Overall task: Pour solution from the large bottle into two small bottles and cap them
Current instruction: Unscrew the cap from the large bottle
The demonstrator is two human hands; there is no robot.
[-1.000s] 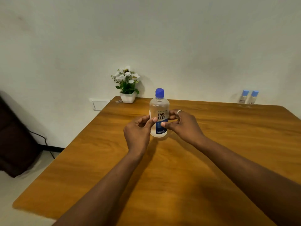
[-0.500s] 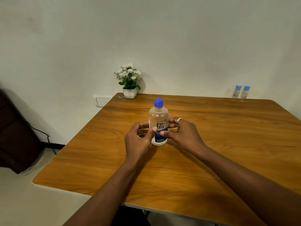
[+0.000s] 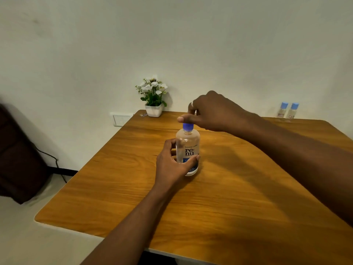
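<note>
A large clear bottle [image 3: 187, 148] with a "re-nu" label and a blue cap [image 3: 188, 126] stands upright near the middle of the wooden table [image 3: 219, 188]. My left hand [image 3: 172, 163] grips its lower body, thumb across the front of the label. My right hand [image 3: 212, 111] is above it, with the fingertips pinching the top of the blue cap. Two small clear bottles [image 3: 287, 110] with blue caps stand side by side at the table's far right edge by the wall, far from both hands.
A small white pot of white flowers [image 3: 153, 97] stands at the far left corner of the table. A wall socket [image 3: 121, 119] is on the wall beside it. A dark bag or chair [image 3: 17, 159] with a cable sits on the floor at left.
My right hand left the bottle's side and rose to its blue cap. My left hand wrapped further round the bottle's body. The bottle stayed upright on the table.
</note>
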